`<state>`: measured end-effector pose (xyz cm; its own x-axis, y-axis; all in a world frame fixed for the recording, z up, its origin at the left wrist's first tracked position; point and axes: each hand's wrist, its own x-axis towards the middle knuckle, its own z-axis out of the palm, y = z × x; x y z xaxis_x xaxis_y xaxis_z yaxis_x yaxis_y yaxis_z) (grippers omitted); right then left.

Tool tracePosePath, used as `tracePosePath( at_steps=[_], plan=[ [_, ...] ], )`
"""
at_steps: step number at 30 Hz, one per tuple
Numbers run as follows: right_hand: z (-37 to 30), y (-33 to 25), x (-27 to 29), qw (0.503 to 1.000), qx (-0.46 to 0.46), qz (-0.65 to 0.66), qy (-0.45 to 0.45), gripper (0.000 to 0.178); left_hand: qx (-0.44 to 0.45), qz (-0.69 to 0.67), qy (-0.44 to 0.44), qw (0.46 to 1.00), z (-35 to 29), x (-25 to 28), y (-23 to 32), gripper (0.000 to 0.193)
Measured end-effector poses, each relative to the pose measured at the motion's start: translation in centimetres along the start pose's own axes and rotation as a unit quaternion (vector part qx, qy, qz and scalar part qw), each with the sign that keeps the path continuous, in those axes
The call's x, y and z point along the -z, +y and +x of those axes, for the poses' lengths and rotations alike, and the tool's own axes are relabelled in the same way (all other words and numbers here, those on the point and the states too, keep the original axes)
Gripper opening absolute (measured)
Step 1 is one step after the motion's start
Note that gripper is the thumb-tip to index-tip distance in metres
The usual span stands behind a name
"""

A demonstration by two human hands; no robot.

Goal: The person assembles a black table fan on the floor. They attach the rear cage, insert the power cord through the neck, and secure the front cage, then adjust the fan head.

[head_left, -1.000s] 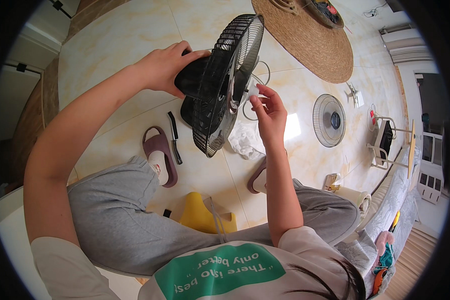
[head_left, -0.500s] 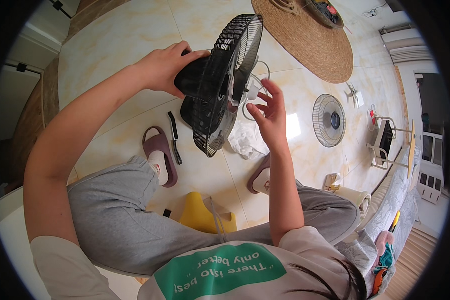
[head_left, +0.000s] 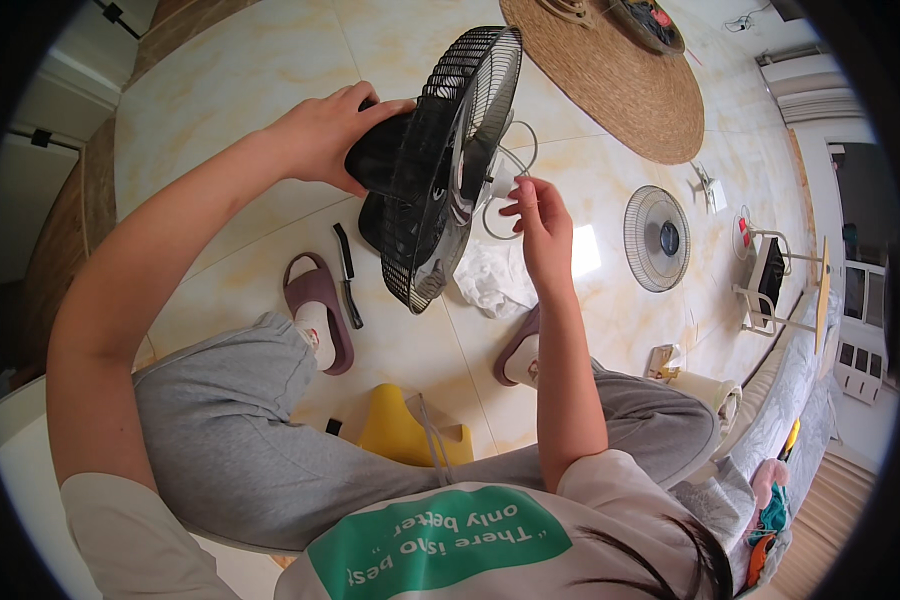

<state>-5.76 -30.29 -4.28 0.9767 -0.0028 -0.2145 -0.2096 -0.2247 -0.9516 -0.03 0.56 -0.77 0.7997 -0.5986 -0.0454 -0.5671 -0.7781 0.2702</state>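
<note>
A black electric fan (head_left: pixel 425 215) is tipped on its side in front of me, its rear wire guard in place and its front uncovered. My left hand (head_left: pixel 332 138) is closed around the black motor housing (head_left: pixel 382 158) behind the guard. At the open front, a white knob (head_left: pixel 503 181) sits at the hub, with thin pale curved outlines around it. My right hand (head_left: pixel 542 222) has its thumb and fingers drawn together at the knob's outer edge. How firmly they grip it is partly hidden. A white crumpled cloth (head_left: pixel 495 280) lies below the fan on the floor.
A round wire fan guard (head_left: pixel 657 239) lies on the tiles to the right. A black-handled, knife-shaped item (head_left: pixel 349 275) is beside my left slipper (head_left: pixel 335 330). A yellow stool-like object (head_left: pixel 390 428) stands between my legs. A woven mat (head_left: pixel 620 85) lies beyond the fan.
My right hand has lowered slightly, and its spread fingers have come together at the white knob. The fan has shifted slightly left; my left hand keeps its hold.
</note>
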Motion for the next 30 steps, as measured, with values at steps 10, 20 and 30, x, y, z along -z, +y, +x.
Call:
tracePosePath(
  at_steps=[10,20,30],
  plan=[
    [0.14,-0.48,0.07,0.998,0.062,-0.011,0.019,0.036,0.021,-0.011,-0.021,1.000,0.09,0.18,0.21,0.110],
    [-0.02,-0.30,0.66,0.991,0.117,-0.067,0.011,0.054,0.012,-0.007,-0.018,1.000,0.11,0.21,0.15,0.110],
    [-0.08,-0.31,0.57,0.940,0.264,-0.218,-0.005,0.061,0.006,-0.006,-0.007,1.000,-0.07,0.12,0.08,0.106]
  ],
)
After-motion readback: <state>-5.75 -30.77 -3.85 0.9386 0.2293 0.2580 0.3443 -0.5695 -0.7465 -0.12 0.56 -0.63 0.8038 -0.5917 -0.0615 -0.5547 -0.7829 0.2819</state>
